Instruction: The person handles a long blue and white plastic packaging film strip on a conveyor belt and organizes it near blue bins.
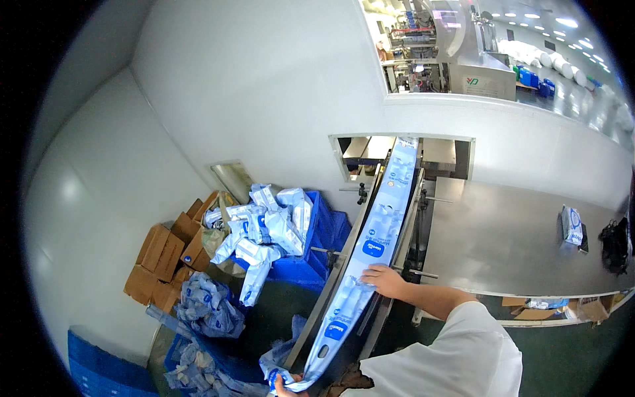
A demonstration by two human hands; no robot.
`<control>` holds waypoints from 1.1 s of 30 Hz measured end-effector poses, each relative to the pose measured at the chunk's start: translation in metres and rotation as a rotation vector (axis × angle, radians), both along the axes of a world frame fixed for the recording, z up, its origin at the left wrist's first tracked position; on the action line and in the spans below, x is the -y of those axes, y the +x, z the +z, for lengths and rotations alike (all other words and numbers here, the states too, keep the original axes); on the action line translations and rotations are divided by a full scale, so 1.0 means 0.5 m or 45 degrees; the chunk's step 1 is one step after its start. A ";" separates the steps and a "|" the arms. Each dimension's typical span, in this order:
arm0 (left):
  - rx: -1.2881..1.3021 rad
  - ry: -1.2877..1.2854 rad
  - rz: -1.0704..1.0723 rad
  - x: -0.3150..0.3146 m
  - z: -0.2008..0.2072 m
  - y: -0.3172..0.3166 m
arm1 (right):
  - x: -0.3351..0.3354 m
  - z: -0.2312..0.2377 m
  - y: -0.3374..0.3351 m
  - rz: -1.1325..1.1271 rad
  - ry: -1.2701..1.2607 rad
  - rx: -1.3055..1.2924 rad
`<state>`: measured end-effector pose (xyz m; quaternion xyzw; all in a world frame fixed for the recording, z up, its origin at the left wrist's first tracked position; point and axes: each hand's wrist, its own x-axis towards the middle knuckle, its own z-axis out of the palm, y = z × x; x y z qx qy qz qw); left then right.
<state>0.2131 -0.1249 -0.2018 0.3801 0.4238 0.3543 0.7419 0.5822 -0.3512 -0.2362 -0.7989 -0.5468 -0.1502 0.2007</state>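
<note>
A long strip of light-blue printed plastic packaging film (387,221) runs down the narrow conveyor (410,225) from an opening in the wall. Across the strip's surface, about midway along the near part, lies my right hand (385,280), fingers stretched out on the film. At the bottom edge my left hand (287,386) is closed around the strip's near end, where the film bunches and folds. Part of that hand is cut off by the picture's edge. An oval hole shows in the film just above it.
Left of the conveyor, a blue crate (317,228) overflows with blue-white packages; crumpled film (210,304) lies in front, beside cardboard boxes (159,255). A steel table (493,231) stands right, bearing a package (572,225) and a black bundle (615,245). Metal rods stick out from the conveyor's rails.
</note>
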 end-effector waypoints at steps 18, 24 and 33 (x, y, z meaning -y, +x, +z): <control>0.154 0.607 -0.587 0.053 -0.035 0.290 | -0.102 0.063 -0.196 -0.246 -0.217 -0.685; -0.041 0.398 -0.721 0.056 -0.148 0.303 | -0.109 0.067 -0.257 -0.011 -0.149 -0.500; -0.055 -0.214 -0.480 0.093 -0.031 0.212 | -0.095 0.100 -0.258 0.451 -0.046 -0.537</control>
